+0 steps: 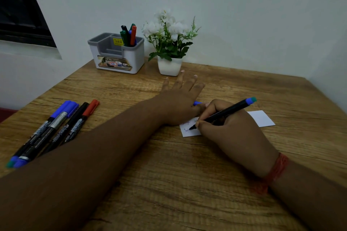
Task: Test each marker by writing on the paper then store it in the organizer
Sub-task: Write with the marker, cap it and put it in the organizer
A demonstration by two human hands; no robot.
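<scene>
On the wooden surface (187, 174), the right hand (231, 133) grips a marker (223, 113), writing on paper (261, 118) pinned flat by the left hand's (180, 99) straight fingers. Next, probably capping, then the far organizer (116, 52).

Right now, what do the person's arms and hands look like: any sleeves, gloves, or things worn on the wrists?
Both forearms are bare, with no sleeves in view and no gloves. The left hand shows no rings or bands, and its nails are short and unpainted. The right hand has a red thread band wound several times round its wrist, with a loose end hanging below. No watch shows on either arm.
</scene>
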